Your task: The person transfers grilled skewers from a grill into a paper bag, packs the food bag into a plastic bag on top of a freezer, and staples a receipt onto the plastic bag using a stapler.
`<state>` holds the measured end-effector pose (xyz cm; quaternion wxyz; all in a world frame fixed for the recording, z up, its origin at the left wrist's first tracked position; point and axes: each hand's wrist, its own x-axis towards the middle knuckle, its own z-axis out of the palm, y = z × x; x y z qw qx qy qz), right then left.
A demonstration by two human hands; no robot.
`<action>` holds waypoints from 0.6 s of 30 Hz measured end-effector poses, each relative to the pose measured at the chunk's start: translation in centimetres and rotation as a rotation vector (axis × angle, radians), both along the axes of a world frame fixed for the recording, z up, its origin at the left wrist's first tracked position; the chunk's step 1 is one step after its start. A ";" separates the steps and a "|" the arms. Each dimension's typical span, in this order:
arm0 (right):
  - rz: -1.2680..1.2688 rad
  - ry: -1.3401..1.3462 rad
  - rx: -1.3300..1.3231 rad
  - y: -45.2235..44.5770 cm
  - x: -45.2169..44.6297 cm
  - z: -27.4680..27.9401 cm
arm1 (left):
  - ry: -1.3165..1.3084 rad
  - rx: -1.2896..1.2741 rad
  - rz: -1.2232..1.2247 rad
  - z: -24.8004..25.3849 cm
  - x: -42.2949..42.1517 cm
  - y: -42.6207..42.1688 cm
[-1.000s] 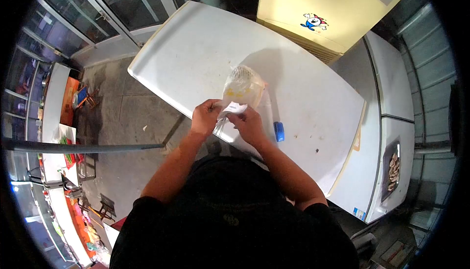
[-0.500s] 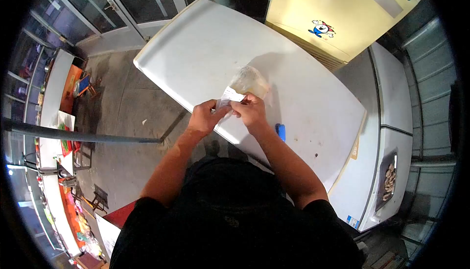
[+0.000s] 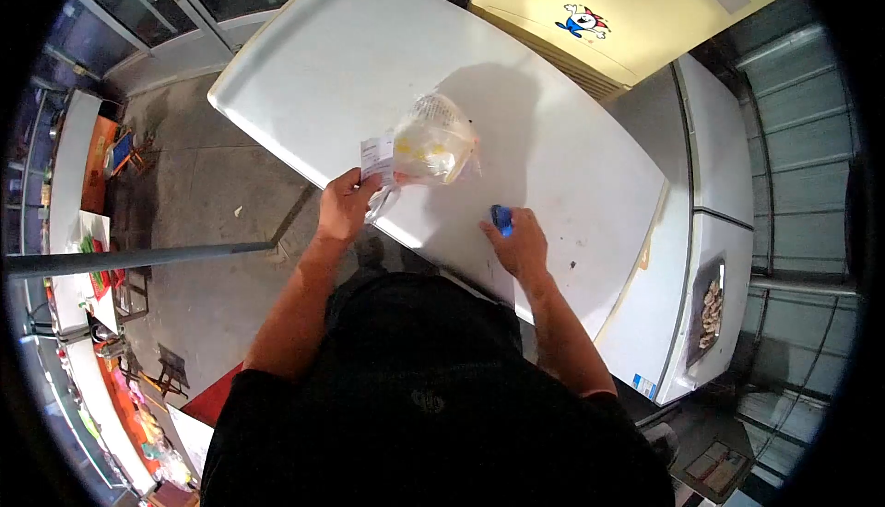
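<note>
A clear plastic bag (image 3: 431,146) with a pale, round container inside lies on the white top (image 3: 341,55) of a long surface. My left hand (image 3: 345,205) pinches a printed white receipt (image 3: 375,153) together with the gathered end of the bag, near the front edge. To the right, my right hand (image 3: 522,245) has its fingers closed around a small blue stapler-like tool (image 3: 501,219). The fingers partly cover this tool, and it is on or just above the surface.
Beyond the surface stands a yellow appliance (image 3: 572,18) with a cartoon figure. At the right is a white chest freezer (image 3: 682,323) bearing a tray of lumpy brown pieces (image 3: 710,313). A grey pole (image 3: 157,260) crosses the left side, near tables with goods.
My right hand has left the receipt and bag, moved right and closed on the blue tool. My left hand still holds the receipt and bag end. The camera view has shifted slightly.
</note>
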<state>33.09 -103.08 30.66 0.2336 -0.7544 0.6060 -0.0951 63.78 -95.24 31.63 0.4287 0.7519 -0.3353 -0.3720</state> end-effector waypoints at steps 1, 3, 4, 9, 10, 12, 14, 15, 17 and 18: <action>0.031 0.069 0.004 -0.5 0.3 -1.0 | 0.054 -0.019 0.015 -0.3 0.0 0.0; 0.032 0.122 0.092 -1.3 0.5 -1.0 | 0.098 -0.043 0.040 -1.5 0.2 -0.1; 0.043 0.112 0.089 -1.8 1.0 -0.7 | 0.124 -0.061 0.032 -2.4 0.5 -0.1; -0.179 -1.274 0.737 -4.5 6.6 4.6 | 0.174 -0.044 0.040 -1.6 0.9 0.1; -0.036 -1.473 0.949 -5.3 8.0 4.8 | 0.171 -0.046 0.042 -1.7 1.0 0.2; 0.131 -1.663 1.162 -5.7 10.6 5.1 | 0.340 -0.069 0.038 -1.4 1.3 0.2; 0.290 -1.492 1.058 -5.7 12.9 5.6 | 0.347 -0.073 0.048 -1.3 1.7 0.1; 0.439 -1.281 0.898 -5.9 13.1 6.7 | 0.359 -0.072 0.056 -1.4 1.8 0.1; 0.643 -0.901 0.535 -7.0 13.9 6.8 | 0.355 -0.104 0.054 -1.6 1.9 0.2; 0.792 -0.510 0.173 -7.3 14.2 6.7 | 0.355 -0.125 0.045 -1.7 1.9 0.3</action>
